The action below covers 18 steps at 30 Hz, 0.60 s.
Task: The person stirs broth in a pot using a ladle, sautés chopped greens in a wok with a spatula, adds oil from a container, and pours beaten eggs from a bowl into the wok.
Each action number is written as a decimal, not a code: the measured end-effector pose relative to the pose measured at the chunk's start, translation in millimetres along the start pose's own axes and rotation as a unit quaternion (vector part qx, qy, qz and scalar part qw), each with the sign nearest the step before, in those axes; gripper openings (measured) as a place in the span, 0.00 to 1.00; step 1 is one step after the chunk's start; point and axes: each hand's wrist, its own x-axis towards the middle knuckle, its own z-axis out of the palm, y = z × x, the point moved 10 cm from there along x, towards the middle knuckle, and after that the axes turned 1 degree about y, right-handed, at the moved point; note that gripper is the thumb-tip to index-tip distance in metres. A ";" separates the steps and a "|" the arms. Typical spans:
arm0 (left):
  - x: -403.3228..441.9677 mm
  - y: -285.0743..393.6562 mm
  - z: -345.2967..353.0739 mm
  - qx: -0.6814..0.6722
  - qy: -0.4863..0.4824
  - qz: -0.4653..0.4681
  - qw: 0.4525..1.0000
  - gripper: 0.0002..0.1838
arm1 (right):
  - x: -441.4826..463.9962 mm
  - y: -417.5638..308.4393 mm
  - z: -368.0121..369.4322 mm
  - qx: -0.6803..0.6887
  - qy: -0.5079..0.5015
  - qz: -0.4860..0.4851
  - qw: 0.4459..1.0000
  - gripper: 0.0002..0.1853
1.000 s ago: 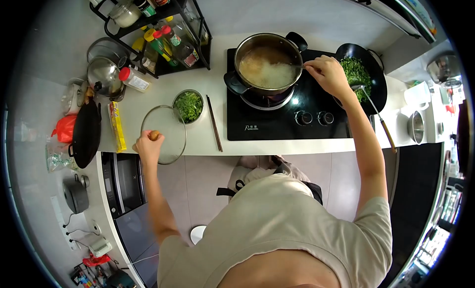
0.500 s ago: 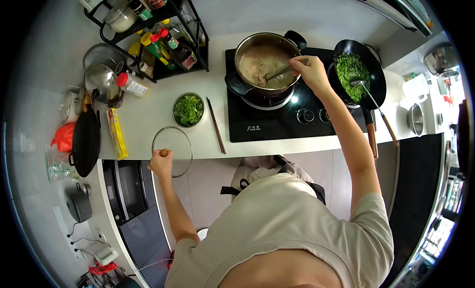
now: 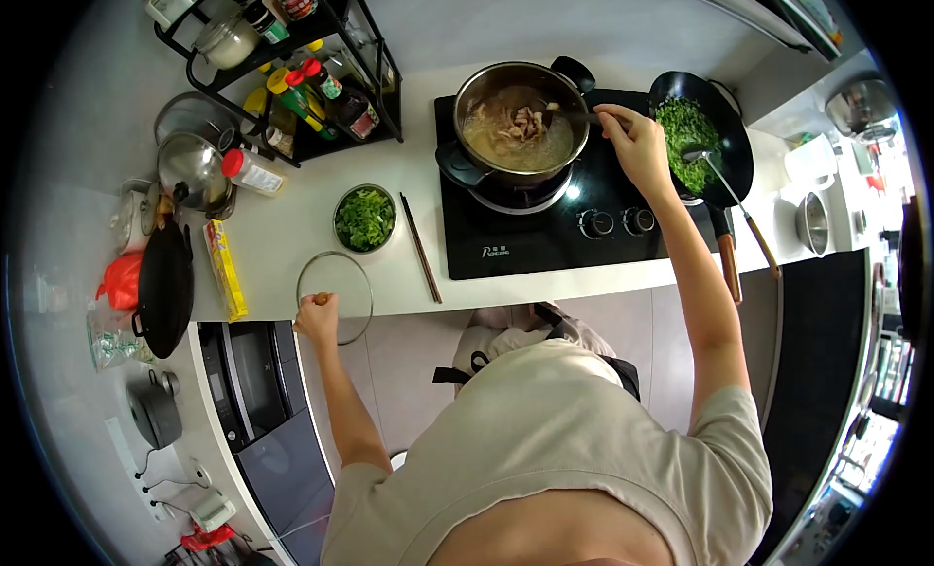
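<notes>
My left hand (image 3: 316,321) is closed around the knob of a clear glass lid (image 3: 355,292), held tilted at the counter's front edge. With my right hand (image 3: 634,146) I grip the dark handle of a spoon (image 3: 587,118) that reaches over the right rim of a steel pot (image 3: 516,176). Pale, cloudy broth (image 3: 491,146) fills the pot. Pieces of meat (image 3: 527,124) show at the spoon's end, which they largely hide. The pot stands on the left burner of a black cooktop (image 3: 545,259).
A black wok (image 3: 737,157) with chopped greens and a spatula (image 3: 744,216) stands at right, its handle over the counter edge. A bowl of greens (image 3: 365,219) and chopsticks (image 3: 420,250) lie left of the cooktop. A spice rack (image 3: 389,118) stands at back left.
My right hand has shifted slightly right, and the spoon now lies flatter, with pieces of meat raised to the broth's surface. My left hand keeps the lid in nearly the same place.
</notes>
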 end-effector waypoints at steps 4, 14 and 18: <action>3.2 4.8 -2.4 0.010 0.018 0.013 1.000 0.20 | -7.9 -29.3 3.6 -0.124 -0.002 -0.200 0.972 0.09; 14.5 3.6 7.0 0.006 0.013 0.014 1.000 0.19 | -22.6 -46.8 45.7 -0.274 -0.088 -0.329 0.900 0.11; 11.9 9.3 5.7 0.013 -0.006 0.007 1.000 0.19 | -35.2 -50.6 32.8 -0.232 -0.123 -0.318 0.911 0.10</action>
